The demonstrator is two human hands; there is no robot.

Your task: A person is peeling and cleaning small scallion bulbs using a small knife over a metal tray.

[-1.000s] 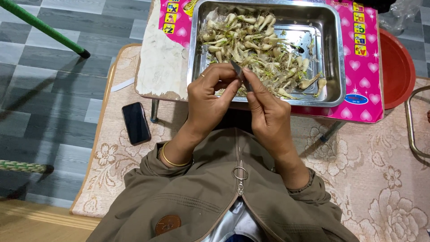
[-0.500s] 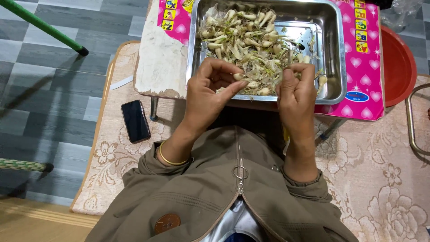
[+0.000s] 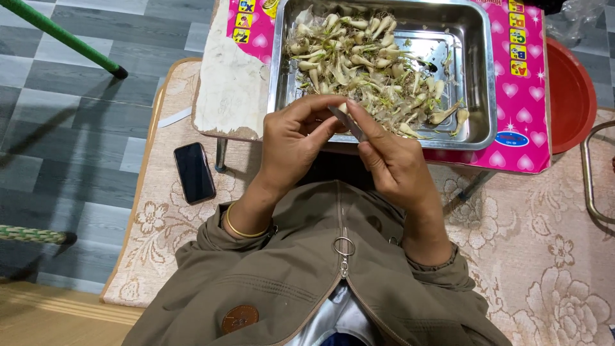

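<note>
Hands meet just at the near rim of the steel tray [image 3: 482, 77], which sits on a pink board [image 3: 528, 96] with small white bulbs [image 3: 359, 67] and their roots heaped across its left and middle. Left hand [image 3: 291, 144] curls its fingers closed around something small at the fingertips, most likely one bulb, though the fingers hide it and I cannot tell its shape or which way it points. Right hand [image 3: 391, 163] pinches a thin dark blade [image 3: 349, 125] between thumb and forefinger; its long axis slants from near right up to far left, tip toward the left fingertips, touching or almost touching them. Both hands are equally close to the hidden piece, with the heap just beyond them. Handle of the blade is covered by the right palm. A gold bangle [image 3: 240, 227] circles the left wrist; a dark phone [image 3: 194, 172] lies on the floral mat [image 3: 544, 269] to the left, and a red bowl [image 3: 570, 96] is cut off behind the board at right
</note>
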